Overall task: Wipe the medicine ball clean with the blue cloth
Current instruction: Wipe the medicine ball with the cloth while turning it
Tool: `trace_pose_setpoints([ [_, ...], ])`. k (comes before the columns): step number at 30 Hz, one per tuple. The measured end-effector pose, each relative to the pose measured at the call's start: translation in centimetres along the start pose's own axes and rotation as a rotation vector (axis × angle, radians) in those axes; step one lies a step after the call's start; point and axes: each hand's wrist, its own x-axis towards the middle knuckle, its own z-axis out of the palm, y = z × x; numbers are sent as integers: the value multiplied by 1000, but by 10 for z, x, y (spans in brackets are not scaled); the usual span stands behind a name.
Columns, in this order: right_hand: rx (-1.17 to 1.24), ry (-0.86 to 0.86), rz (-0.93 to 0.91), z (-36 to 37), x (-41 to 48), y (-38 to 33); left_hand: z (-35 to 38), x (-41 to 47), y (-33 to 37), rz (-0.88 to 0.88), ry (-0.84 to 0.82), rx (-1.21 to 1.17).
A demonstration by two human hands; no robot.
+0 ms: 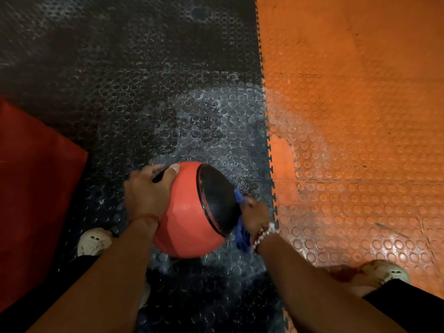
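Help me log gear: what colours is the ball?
The ball is red-orange and black; the head view shows it.

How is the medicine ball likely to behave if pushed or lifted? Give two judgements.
Round, so the medicine ball would probably roll if released; the left hand steadies it. Its textured red surface looks grippy, not slippery. No dent shows where the right hand presses the blue cloth: probably firm.
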Motion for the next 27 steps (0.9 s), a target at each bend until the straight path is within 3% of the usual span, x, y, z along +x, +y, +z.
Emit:
trace_pose_setpoints([
  [2, 166, 127, 6, 12, -27, 9, -6, -12, -2, 2, -21, -145],
  [4, 170, 267, -79, 27, -53, 8, -6, -29, -4, 111, -99, -102],
  [9, -114, 301, -545, 40, -83, -15, 0, -42, 0, 149, -89, 106],
  [11, -225, 309, -631, 36, -65, -26, -1, -36, 4, 158, -94, 126],
  [15, -251, 262, -587, 26, -18, -42, 1, -21, 9, 172, -169, 94],
  [18, -206, 245, -429, 18, 10, -45, 4, -19, 12, 215, -235, 154],
  [23, -43, 227, -145, 15, 5, -22, 6, -15, 18, 186, -212, 137],
  [27, -4, 389, -378, 36, -46, -12, 10, -12, 19, 171, -170, 160],
])
